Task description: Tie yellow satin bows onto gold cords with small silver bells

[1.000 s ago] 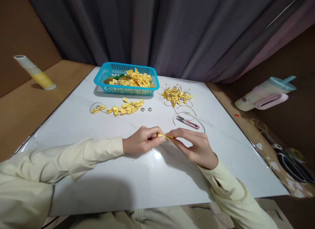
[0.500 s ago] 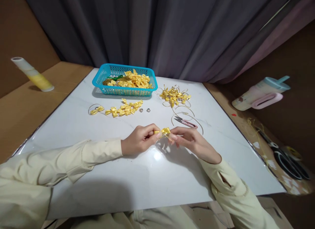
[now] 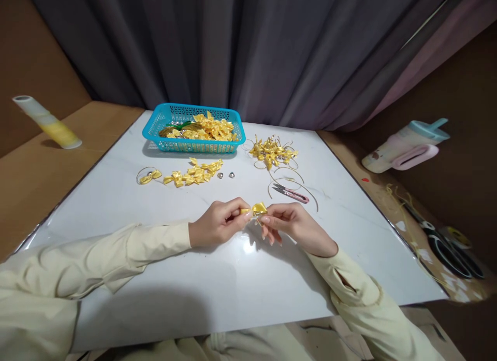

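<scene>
A yellow ribbon bow [image 3: 259,209] is held up over the table between my two hands. The thumb and forefinger of my left hand [image 3: 223,221] pinch its left side, and the other fingers are curled in. At its right, my right hand [image 3: 289,222] pinches a thin gold cord by the bow, with the lower fingers hanging loosely. The fingertips hide part of the cord and the bow's knot. Just beyond my right hand lie pink-handled thread snips [image 3: 291,193] and loose gold cords [image 3: 298,177].
A blue basket [image 3: 194,146] holds bows and a gold cord bundle. Loose bows [image 3: 198,173], two silver bells [image 3: 226,175] and a corded bow [image 3: 150,177] lie before it. Corded bows [image 3: 274,151] are piled right. A tumbler [image 3: 404,146], black scissors [image 3: 446,249] and ribbon roll [image 3: 48,123] flank the table.
My right hand has shifted slightly left, closer to the bow, and its lower fingers now hang further down. My left hand keeps its pinch. The whole view has shifted slightly.
</scene>
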`<state>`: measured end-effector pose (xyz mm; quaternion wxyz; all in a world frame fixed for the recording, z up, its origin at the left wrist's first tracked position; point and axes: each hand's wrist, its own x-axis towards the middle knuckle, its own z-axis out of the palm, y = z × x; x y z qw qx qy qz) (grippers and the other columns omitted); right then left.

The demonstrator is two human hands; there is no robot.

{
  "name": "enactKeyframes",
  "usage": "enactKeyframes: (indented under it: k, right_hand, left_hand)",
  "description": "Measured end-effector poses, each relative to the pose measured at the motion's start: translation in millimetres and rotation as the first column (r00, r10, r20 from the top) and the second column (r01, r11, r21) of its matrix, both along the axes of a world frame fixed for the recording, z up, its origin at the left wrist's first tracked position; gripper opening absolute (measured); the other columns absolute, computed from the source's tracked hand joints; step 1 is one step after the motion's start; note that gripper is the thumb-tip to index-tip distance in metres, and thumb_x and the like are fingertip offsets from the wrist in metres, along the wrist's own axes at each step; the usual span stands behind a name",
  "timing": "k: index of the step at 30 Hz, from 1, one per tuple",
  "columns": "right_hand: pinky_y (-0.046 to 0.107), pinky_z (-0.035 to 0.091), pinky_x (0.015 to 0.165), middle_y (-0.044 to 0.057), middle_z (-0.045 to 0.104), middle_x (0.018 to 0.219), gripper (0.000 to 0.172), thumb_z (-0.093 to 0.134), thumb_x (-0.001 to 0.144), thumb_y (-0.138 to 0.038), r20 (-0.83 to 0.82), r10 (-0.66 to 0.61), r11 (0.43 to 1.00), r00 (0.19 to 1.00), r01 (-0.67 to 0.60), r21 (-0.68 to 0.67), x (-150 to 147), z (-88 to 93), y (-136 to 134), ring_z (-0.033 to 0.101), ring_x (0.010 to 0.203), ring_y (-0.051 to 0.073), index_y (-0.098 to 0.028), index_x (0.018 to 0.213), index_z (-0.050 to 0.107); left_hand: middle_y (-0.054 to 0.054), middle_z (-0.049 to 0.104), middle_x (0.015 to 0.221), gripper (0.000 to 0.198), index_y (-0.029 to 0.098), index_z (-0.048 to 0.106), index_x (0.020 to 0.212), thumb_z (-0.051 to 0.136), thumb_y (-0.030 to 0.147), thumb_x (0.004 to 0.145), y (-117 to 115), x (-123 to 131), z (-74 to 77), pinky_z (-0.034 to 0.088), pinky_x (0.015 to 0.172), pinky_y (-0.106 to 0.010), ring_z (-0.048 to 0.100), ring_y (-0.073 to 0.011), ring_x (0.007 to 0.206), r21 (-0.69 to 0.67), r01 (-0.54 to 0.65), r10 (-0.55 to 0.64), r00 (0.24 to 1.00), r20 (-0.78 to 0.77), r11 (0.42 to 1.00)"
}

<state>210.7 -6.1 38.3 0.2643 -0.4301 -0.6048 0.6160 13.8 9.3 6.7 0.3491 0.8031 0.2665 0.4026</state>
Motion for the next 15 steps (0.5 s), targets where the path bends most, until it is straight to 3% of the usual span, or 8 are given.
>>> enactKeyframes:
  k: [15]
  right_hand:
    - [0.019,0.038,0.038,0.002,0.061,0.053,0.029,0.065,0.075,-0.037,-0.038,-0.110,0.993,0.993,0.108,-0.058,-5.6,3.5,-5.3,0.052,0.041,0.008,-0.011,0.063,0.064]
  left_hand:
    - [0.009,0.032,0.048,0.015,0.016,0.046,0.072,0.043,0.022,0.084,0.2,0.6,3.2,0.023,0.039,-0.017,0.027,-0.0043,0.041,-0.060,-0.024,0.024,1.000,-0.002,0.998]
